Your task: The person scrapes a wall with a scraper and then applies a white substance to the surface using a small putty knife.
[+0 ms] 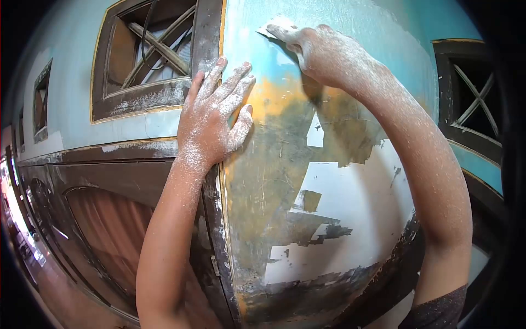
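Observation:
My right hand [323, 52], powdered with white dust, grips a thin, flat scraper [278, 23] against the upper part of the wall. The index finger presses along its white-dusted face, and a dark edge shows beneath; most of the part inside the grip is hidden. The wall [263, 164] has peeling turquoise paint above, an orange and dark mottled band, and bare whitish patches below. My left hand [213, 112] lies flat with fingers spread, at the wall corner beside the brown window frame. White dust covers its fingers and back, and it holds nothing.
A brown window [159, 49] with crossed wooden bars is at upper left. Below it stands a brown door [104, 203] with a curtain behind its panel. Another dark barred window [474, 90] is at far right. A tiled floor [60, 285] runs along the lower left.

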The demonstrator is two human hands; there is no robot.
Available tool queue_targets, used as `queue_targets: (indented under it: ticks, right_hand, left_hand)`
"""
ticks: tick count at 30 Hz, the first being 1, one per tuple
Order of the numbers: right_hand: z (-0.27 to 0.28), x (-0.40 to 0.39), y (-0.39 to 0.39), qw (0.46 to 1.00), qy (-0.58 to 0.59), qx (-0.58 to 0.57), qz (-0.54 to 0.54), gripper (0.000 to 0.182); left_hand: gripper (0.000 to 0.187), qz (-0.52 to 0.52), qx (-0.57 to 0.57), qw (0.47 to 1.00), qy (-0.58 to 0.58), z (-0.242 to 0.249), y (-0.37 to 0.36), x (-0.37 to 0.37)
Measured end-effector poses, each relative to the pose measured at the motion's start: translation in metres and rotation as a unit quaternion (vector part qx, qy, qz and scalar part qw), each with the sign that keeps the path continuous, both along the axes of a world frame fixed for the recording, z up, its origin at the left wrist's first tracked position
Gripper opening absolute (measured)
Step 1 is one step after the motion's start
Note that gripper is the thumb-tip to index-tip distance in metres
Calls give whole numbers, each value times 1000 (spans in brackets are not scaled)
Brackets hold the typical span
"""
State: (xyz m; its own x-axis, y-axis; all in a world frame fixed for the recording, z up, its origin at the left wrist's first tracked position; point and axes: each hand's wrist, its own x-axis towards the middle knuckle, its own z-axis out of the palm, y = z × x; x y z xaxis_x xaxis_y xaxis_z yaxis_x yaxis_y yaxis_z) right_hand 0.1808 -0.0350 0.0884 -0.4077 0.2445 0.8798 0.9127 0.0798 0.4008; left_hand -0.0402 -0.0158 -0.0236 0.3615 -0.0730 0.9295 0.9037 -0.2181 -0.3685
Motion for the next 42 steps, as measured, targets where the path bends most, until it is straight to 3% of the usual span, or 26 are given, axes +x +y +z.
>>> queue_targets:
  ticks: [5, 6, 11, 16, 20, 21, 27, 35, 42]
  right_hand:
    - [-28, 35, -28, 994, 24, -100, -38, 40]
    - [-31, 41, -35, 990, 12, -137, -43, 51]
    - [-46, 62, -18, 980, 23, -170, -97, 49]
    - [-47, 49, -23, 984, 22, -155, -82, 62]
    - [-35, 27, -21, 989, 17, -136, -55, 56]
    - [-36, 15, -30, 991, 52, -120, -7, 33]
    - [-3, -9, 8, 1000, 16, -1, -9, 29]
    - [-37, 40, -15, 991, 36, -128, -28, 37]
    - [-63, 47, -18, 989, 45, -130, -54, 53]
  left_hand:
    - [50, -15, -2, 1000, -2, 0, 1, 0]
    - [50, -16, -2, 1000, -2, -1, 1, 0]
    - [49, -8, 2, 1000, -8, -1, 1, 0]
    - [50, -8, 4, 1000, -4, -1, 4, -1]
    - [50, -17, 5, 1000, -2, -2, 4, -2]
    - [49, -23, 9, 1000, -1, -2, 4, -3]
    - [50, -11, 10, 1000, 9, 0, 4, -4]
    - [50, -2, 1, 1000, 1, -2, 6, -4]
    - [51, 2, -1, 1000, 6, -1, 4, -3]
